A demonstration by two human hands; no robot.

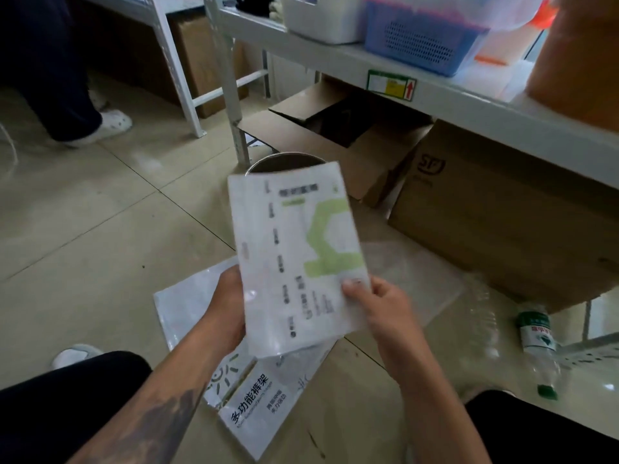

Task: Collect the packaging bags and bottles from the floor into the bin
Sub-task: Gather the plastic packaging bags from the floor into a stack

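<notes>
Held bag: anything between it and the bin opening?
Nothing. In the head view, the white-green bag, gripped by left hand and right hand, overlaps the bin rim directly.

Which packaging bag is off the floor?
The green-marked bag, held by the left hand and right hand; the black-lettered bag lies on the floor.

beige tiled floor [83, 212]; grey metal shelving [435, 92] above cardboard boxes [502, 222], blue basket [422, 38] on top.

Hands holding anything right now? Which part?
Both hold one white packaging bag with green print at its near end: left hand on the left edge, right hand on the right corner.
</notes>
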